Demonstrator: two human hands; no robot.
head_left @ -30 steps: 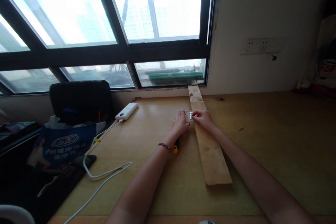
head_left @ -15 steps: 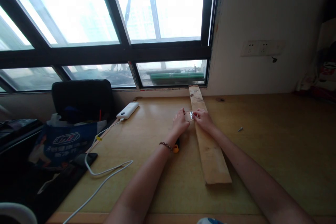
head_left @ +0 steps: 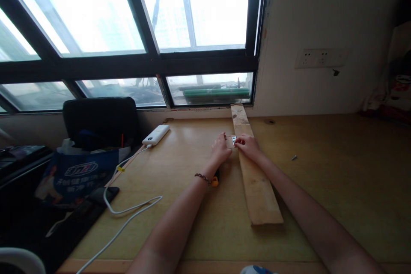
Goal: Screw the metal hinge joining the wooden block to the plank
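My left hand (head_left: 221, 149) has its fingers closed on a small pale piece (head_left: 229, 142) at the left edge of the wooden plank (head_left: 261, 192), a small spotted plate (head_left: 234, 139) lying over their meeting. My right hand (head_left: 248, 145), above the plank, has its fingers pinched together at that plate; whether they grip it I can't tell. Right of the plank, a screw (head_left: 294, 157) lies on the desk (head_left: 199, 231).

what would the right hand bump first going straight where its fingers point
Probably the small shiny plate, right at the fingers of the right hand; exact depth is hard to tell.
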